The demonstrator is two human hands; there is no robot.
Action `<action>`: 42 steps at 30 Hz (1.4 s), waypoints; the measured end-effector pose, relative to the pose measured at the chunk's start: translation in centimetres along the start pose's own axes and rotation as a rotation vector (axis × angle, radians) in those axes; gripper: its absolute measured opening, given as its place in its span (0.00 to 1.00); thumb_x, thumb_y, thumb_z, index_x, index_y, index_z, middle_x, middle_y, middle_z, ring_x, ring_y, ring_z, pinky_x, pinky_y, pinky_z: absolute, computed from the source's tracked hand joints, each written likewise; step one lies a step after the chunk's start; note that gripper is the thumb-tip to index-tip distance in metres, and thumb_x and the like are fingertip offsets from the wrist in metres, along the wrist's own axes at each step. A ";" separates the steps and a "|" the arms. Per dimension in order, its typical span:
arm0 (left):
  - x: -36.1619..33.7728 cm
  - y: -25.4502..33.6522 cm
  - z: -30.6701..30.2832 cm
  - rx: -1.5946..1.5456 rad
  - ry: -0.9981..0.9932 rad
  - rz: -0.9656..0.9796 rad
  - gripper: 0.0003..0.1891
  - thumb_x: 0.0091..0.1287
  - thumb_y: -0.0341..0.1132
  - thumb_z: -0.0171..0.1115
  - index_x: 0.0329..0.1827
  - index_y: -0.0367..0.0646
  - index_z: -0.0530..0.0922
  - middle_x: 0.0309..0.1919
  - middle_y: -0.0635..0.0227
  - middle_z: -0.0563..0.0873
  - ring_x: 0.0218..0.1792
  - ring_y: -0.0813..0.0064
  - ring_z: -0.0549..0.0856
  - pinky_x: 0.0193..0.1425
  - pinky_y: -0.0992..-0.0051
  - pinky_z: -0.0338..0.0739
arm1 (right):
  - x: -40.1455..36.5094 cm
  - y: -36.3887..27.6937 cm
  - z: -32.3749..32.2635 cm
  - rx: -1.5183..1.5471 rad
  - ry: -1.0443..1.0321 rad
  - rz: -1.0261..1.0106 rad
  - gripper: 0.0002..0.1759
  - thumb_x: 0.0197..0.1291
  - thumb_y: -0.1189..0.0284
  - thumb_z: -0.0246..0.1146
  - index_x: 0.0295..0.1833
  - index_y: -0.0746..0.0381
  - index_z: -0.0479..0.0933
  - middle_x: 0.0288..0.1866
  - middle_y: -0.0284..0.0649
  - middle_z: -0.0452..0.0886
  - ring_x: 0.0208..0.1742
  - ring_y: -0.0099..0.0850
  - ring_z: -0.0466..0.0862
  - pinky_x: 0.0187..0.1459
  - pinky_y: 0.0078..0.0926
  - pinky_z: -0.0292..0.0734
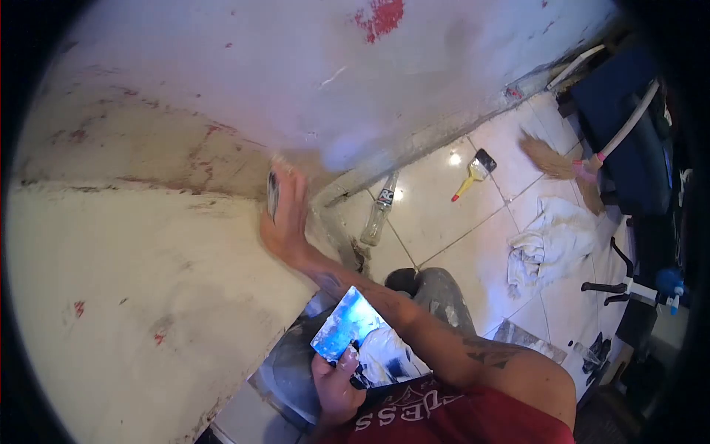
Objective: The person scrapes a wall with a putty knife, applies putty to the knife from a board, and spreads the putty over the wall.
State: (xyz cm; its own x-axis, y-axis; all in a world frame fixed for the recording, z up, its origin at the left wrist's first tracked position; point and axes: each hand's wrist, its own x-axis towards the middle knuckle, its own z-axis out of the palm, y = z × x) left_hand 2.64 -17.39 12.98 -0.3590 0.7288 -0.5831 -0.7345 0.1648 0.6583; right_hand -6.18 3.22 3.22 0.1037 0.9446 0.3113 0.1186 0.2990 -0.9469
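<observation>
My right hand (287,214) reaches to the wall corner, its fingers wrapped round a thin flat tool (273,195), seen nearly edge-on against the brownish unpainted strip (222,159) of wall. Close to my body, my left hand (339,383) grips a flat rectangular plate (342,323) by its edge, thumb on top. A thick heap of white paste (386,355) lies on the plate's right part. White smears mark my left thumb. The wall (148,266) beside the strip is pale, with small red patches.
On the tiled floor (444,229) lie a glass bottle (379,214), a yellow-handled brush (473,176) and a crumpled white cloth (551,240). A straw broom (551,157) and dark furniture (629,140) stand farther right. My paint-spotted knee (446,296) is below the bottle.
</observation>
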 end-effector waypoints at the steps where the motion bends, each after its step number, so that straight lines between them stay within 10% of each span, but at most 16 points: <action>1: -0.1 -0.2 -0.5 -0.008 -0.005 -0.001 0.18 0.62 0.25 0.56 0.55 0.34 0.70 0.47 0.60 0.81 0.46 0.66 0.82 0.53 0.65 0.76 | -1.2 0.7 -0.5 0.071 -0.087 -0.064 0.41 0.41 0.88 0.53 0.67 0.67 0.56 0.59 0.52 0.61 0.62 0.49 0.63 0.64 0.41 0.57; 5: -0.1 0.1 -0.2 -0.066 -0.081 0.004 0.16 0.62 0.24 0.55 0.55 0.35 0.72 0.47 0.59 0.82 0.46 0.66 0.83 0.53 0.63 0.77 | -0.8 7.6 -4.2 0.454 0.206 0.160 0.36 0.47 0.88 0.48 0.67 0.68 0.56 0.61 0.46 0.64 0.66 0.35 0.63 0.68 0.35 0.54; 10: 0.2 0.1 -0.2 -0.095 -0.087 -0.037 0.17 0.61 0.22 0.56 0.54 0.35 0.73 0.47 0.59 0.82 0.46 0.66 0.83 0.53 0.64 0.77 | 13.7 12.3 -14.4 -0.084 0.594 0.168 0.31 0.50 0.87 0.47 0.64 0.66 0.59 0.57 0.49 0.65 0.61 0.46 0.67 0.63 0.37 0.60; 20: -1.6 0.1 0.5 -0.002 -0.315 0.011 0.15 0.62 0.23 0.57 0.53 0.32 0.73 0.45 0.62 0.82 0.45 0.72 0.82 0.52 0.71 0.75 | 11.2 -2.2 -6.2 -0.292 0.384 0.073 0.27 0.50 0.85 0.53 0.59 0.67 0.64 0.53 0.50 0.66 0.56 0.49 0.69 0.56 0.39 0.67; 24: -0.9 2.2 -0.8 -0.028 -0.485 0.050 0.15 0.62 0.24 0.59 0.52 0.33 0.74 0.44 0.64 0.82 0.45 0.74 0.82 0.51 0.72 0.76 | 4.9 -4.7 -4.2 0.177 -0.163 -0.161 0.32 0.44 0.87 0.51 0.62 0.65 0.64 0.49 0.48 0.70 0.57 0.45 0.70 0.57 0.37 0.64; 26: -2.7 3.5 -0.3 -0.076 -0.544 0.102 0.14 0.63 0.24 0.59 0.52 0.34 0.74 0.44 0.65 0.82 0.44 0.76 0.82 0.51 0.73 0.76 | 1.2 -5.0 -6.7 0.369 -0.365 -0.122 0.36 0.43 0.89 0.51 0.64 0.63 0.64 0.55 0.45 0.72 0.57 0.40 0.73 0.57 0.33 0.68; 30: -5.9 5.1 -0.3 0.012 -0.406 0.253 0.15 0.63 0.22 0.56 0.53 0.34 0.73 0.45 0.63 0.82 0.45 0.73 0.82 0.52 0.70 0.76 | -2.5 -7.4 -19.5 0.903 -0.397 0.580 0.40 0.41 0.87 0.55 0.67 0.63 0.62 0.55 0.46 0.75 0.57 0.39 0.76 0.58 0.37 0.73; 42: -6.4 2.9 1.0 -0.156 -0.424 0.320 0.09 0.63 0.24 0.58 0.46 0.36 0.77 0.39 0.70 0.83 0.38 0.81 0.80 0.44 0.78 0.74 | -11.3 -20.7 -31.3 0.669 -0.379 0.026 0.41 0.38 0.88 0.53 0.65 0.63 0.61 0.61 0.43 0.67 0.65 0.36 0.68 0.64 0.35 0.65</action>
State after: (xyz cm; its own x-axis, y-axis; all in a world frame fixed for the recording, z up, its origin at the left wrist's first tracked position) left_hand 3.36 -20.90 19.06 -0.3393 0.9352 -0.1015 -0.7148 -0.1862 0.6741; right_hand 21.14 -17.81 21.81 -0.2616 0.8981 0.3535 -0.5144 0.1802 -0.8384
